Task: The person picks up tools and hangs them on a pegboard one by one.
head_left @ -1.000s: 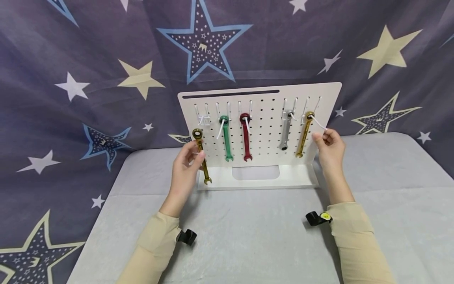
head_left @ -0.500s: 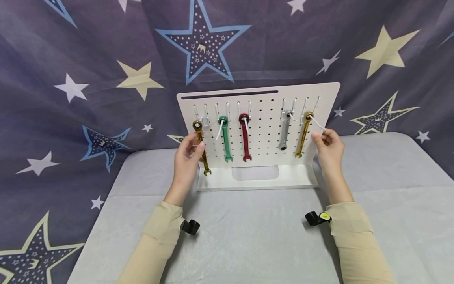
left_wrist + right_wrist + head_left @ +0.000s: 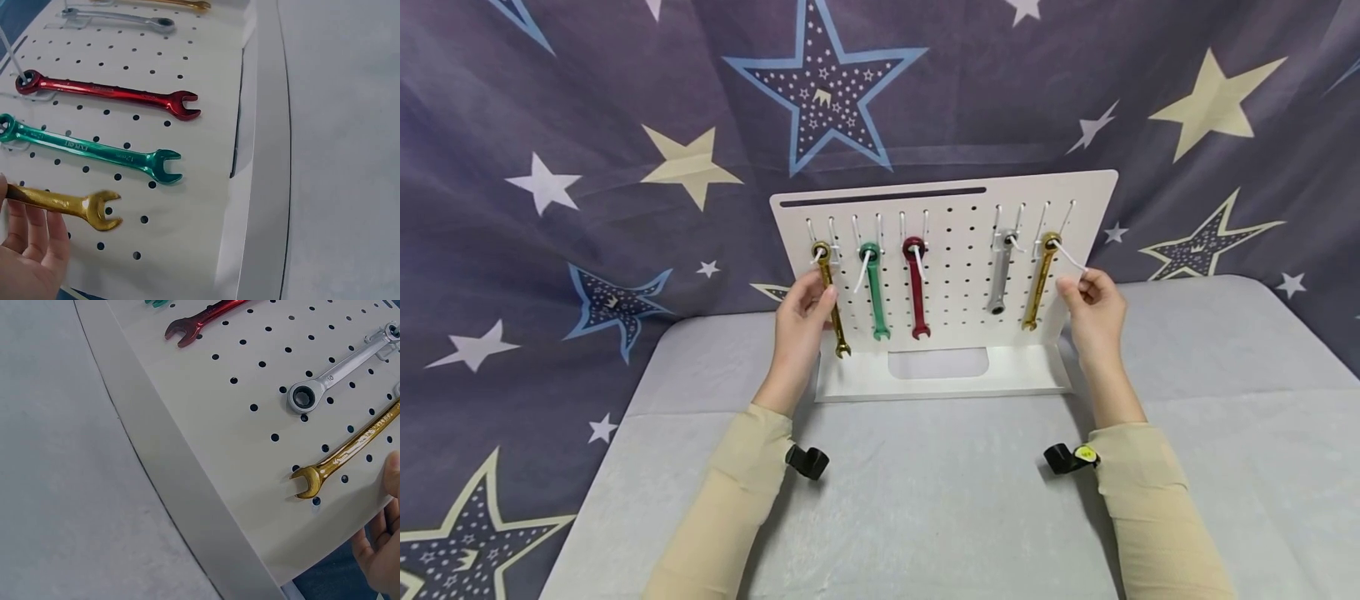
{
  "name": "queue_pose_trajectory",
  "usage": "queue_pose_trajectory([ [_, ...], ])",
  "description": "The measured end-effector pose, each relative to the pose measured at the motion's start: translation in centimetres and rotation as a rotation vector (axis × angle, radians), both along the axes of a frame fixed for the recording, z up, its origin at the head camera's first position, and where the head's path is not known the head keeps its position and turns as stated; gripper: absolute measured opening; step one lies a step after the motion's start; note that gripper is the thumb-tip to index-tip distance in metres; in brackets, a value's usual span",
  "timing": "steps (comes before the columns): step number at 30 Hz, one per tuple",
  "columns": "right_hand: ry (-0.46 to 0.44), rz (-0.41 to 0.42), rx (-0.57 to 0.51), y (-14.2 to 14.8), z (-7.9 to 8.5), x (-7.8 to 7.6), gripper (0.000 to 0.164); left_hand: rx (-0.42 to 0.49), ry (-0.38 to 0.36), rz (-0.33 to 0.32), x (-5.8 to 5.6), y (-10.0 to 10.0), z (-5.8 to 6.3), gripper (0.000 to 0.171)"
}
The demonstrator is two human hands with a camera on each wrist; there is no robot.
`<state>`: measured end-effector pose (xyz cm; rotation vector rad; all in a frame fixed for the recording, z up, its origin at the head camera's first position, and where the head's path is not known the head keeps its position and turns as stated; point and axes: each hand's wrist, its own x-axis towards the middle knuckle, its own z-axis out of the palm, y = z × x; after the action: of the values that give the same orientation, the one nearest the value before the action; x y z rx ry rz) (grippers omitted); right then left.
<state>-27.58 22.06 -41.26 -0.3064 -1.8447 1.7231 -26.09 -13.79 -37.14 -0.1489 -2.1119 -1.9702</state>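
My left hand (image 3: pixel 797 325) pinches a gold combination wrench (image 3: pixel 837 327) at the left of a white pegboard (image 3: pixel 1045 187). The wrench's ring end is at the leftmost hook, whose white prong shows through the ring; its open end points down. In the left wrist view, the fingers lie behind the gold shank (image 3: pixel 56 201). My right hand (image 3: pixel 1097 321) grips the board's right edge, thumb in front and fingers behind, beside a second gold wrench (image 3: pixel 1040 287) hanging there.
A green wrench (image 3: pixel 876 296), a red wrench (image 3: pixel 917 292) and a silver wrench (image 3: pixel 1002 279) hang on hooks between the hands. The silver one hangs ring end down. The board's white base (image 3: pixel 865 387) stands on a grey-covered table (image 3: pixel 940 500), before a star-patterned curtain (image 3: pixel 970 100).
My left hand has raised the gold wrench up and slightly right, from below the leftmost hook until its ring came around the prong. The right hand keeps its grip on the board.
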Motion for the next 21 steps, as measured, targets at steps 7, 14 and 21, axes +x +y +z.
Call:
queue_pose_trajectory([
  [7, 0.021, -0.003, 0.004, 0.0, -0.1, -0.1, 0.015, 0.05, -0.008, 0.085, -0.7, 0.2, -0.5, 0.025],
  [14, 0.009, -0.002, -0.003, -0.3, -0.3, 0.0, 0.015, -0.06, 0.014, 0.102, -0.5, -0.4, -2.2, 0.021],
  [21, -0.011, 0.012, 0.116, -0.8, -0.7, -0.1, 0.022, -0.099, 0.001, 0.065, 1.2, -0.9, -3.2, 0.024],
])
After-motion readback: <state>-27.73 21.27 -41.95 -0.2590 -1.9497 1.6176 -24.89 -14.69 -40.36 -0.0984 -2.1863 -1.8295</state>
